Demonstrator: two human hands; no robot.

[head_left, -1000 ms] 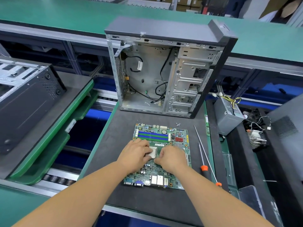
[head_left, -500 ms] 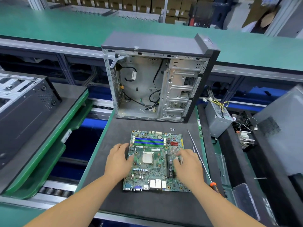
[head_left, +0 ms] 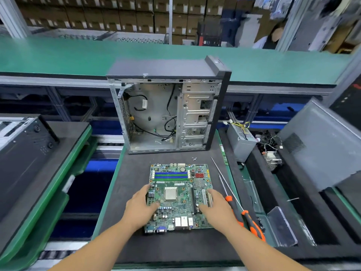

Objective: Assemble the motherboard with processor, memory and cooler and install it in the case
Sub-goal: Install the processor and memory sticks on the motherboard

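Left hand (head_left: 139, 207): reaches forward from the lower left, palm down, fingers straight and relaxed, resting on the left edge of the motherboard; it grasps nothing.
Motherboard (head_left: 179, 194): lies flat on the dark mat (head_left: 127, 192), spanning the gap between both hands, its port row nearest the person.
Processor (head_left: 171, 194): sits in its socket between the 2 hands, just right of the left fingertips, metal top bare.
Memory slots (head_left: 171, 176): blue and green rows beyond both hands, at the board's far end.
Right hand (head_left: 217, 207): comes in from the lower right, palm down, fingers extended over the white expansion slots on the board's right side; loose, gripping nothing.
Case (head_left: 168, 110): stands upright well beyond the hands, open side facing the person; inside hang black cables, with a metal drive cage on its right.
Screws (head_left: 194, 158): small, loose on the mat, beyond the right hand.
Screwdrivers (head_left: 234, 200): 2 with orange handles, just right of the right hand; the wrist overlaps one handle.
Right tray (head_left: 259, 192): further right, holding a grey power supply (head_left: 241, 142) with yellow wires and a finned cooler (head_left: 272, 159).
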